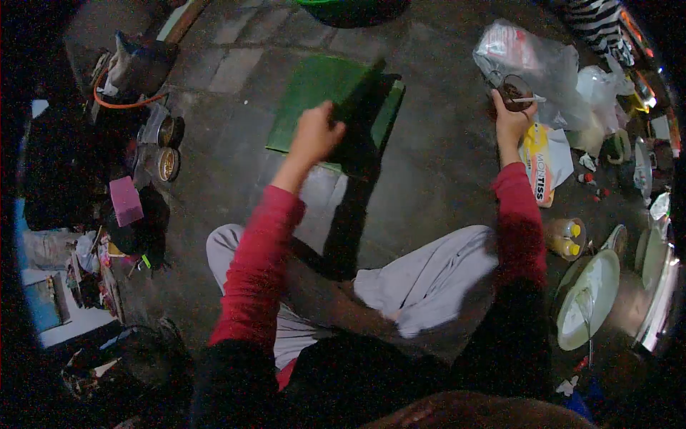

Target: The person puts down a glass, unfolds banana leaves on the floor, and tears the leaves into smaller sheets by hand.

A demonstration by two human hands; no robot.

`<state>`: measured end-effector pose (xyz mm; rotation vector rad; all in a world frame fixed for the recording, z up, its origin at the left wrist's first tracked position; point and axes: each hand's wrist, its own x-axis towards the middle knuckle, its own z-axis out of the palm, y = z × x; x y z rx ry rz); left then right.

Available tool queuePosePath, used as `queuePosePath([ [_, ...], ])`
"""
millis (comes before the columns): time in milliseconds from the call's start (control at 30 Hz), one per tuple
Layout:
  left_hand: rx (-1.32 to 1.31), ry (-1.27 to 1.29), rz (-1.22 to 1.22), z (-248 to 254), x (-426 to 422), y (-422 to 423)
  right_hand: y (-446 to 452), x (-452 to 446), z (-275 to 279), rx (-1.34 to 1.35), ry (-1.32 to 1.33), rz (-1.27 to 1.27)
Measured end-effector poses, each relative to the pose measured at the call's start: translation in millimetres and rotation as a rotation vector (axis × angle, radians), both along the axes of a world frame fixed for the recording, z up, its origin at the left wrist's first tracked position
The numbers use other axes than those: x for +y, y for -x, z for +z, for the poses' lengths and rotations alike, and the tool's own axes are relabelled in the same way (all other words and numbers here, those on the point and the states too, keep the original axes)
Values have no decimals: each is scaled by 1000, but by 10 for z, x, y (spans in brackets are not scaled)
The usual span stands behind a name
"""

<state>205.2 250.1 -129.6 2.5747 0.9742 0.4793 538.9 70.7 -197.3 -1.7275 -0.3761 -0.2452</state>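
Note:
My left hand point(318, 136) is closed above the near part of a green sheet, possibly a leaf point(314, 86), lying on the grey floor. Whatever its fingers may hold is too blurred to make out; a dark streak extends beyond them over the sheet. At the right, my right hand point(513, 121) is wrapped round a small round bowl point(516, 91) with dark contents and a light-coloured utensil in it. The bowl is beside a clear plastic bag point(532, 61) and above a yellow and white MONTISS package point(537, 168).
Yellow-capped bottles point(570, 239) and a large pale bowl with a whisk point(589, 300) stand on the right. Round containers point(168, 163) and a pink block point(126, 201) are on the left. A green-rimmed basin point(350, 6) is at the top.

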Motion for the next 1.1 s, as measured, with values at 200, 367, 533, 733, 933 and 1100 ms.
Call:
queuePosePath([
  [200, -454, 467, 220, 802, 473, 644, 207, -12, -360, 37, 233, -214],
  [367, -701, 687, 368, 944, 908, 1480, 1143, 252, -299, 417, 453, 366],
  [533, -703, 655, 429, 722, 1126, 2384, 2092, 520, -107, 478, 730, 649],
  [733, -462, 445, 516, -286, 1357, 3427, 2431, 644, -170, 271, 619, 590],
  [933, -150, 573, 606, -782, 1122, 3548, 2252, 623, -82, 195, 779, 477],
  [1100, 295, -90, 292, -764, 905, 3089, 2901, 736, 92, -391, 792, 529],
])
